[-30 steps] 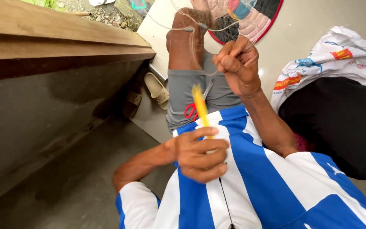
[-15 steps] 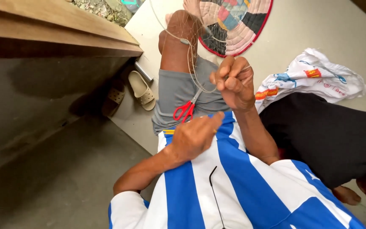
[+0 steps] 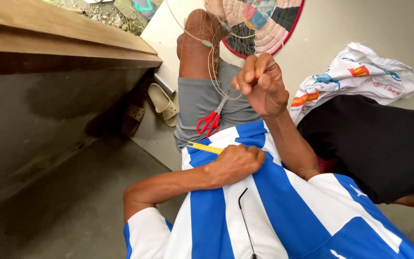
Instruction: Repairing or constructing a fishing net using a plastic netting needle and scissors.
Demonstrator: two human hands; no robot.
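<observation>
A thin pale line (image 3: 212, 72) was pinched in the raised right hand (image 3: 259, 85), whose fingers were curled tightly together around it; from there the line ran away toward the far knee (image 3: 198, 33) and looped around it. A slim yellow tool (image 3: 205, 147) was gripped in the left hand (image 3: 234, 164), which was closed into a fist and pressed against the blue-and-white striped shirt (image 3: 264, 211), the tool's free end pointing left. A pair of red-handled scissors (image 3: 210, 120) was laid on the grey shorts (image 3: 202, 103), between the two hands. Beyond the knee, a round patchwork mat (image 3: 269, 24) was spread on the floor. To the right, a printed white plastic bag (image 3: 360, 76) was seen beside a black cloth (image 3: 374, 144). To the left, a tan sandal (image 3: 163, 103) was lying beneath a wooden plank (image 3: 58, 33).
</observation>
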